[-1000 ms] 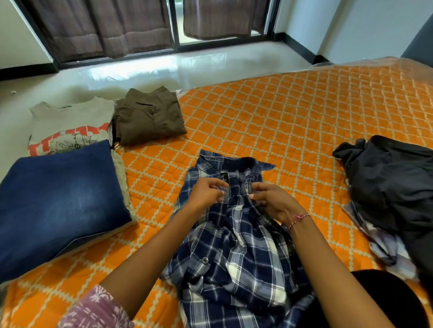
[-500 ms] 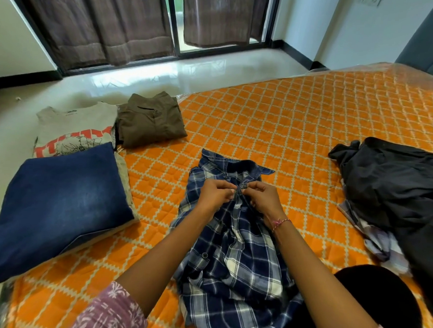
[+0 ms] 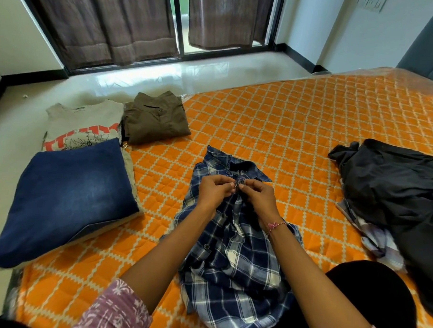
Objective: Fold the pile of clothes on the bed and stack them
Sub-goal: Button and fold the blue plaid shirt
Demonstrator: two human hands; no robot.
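Red block lettering runs across the grey printed T-shirt (image 3: 82,123) at the upper left of the frame, above a line drawing, but the folded denim (image 3: 65,202) lying over its lower part cuts the letters off and they cannot be read. No other writing or label is legible. The blue-and-white plaid shirt (image 3: 231,251) lies face up at the centre of the frame on the orange quilted bed (image 3: 298,132), collar toward the top of the frame, its lower half rumpled. The left hand (image 3: 215,190) and right hand (image 3: 257,196) meet just below the collar, each with fingers pinched shut on the shirt's front edge. A folded olive garment (image 3: 155,119) sits beside the T-shirt. At the right of the frame lies an unfolded heap (image 3: 395,191) of dark and pale clothes.
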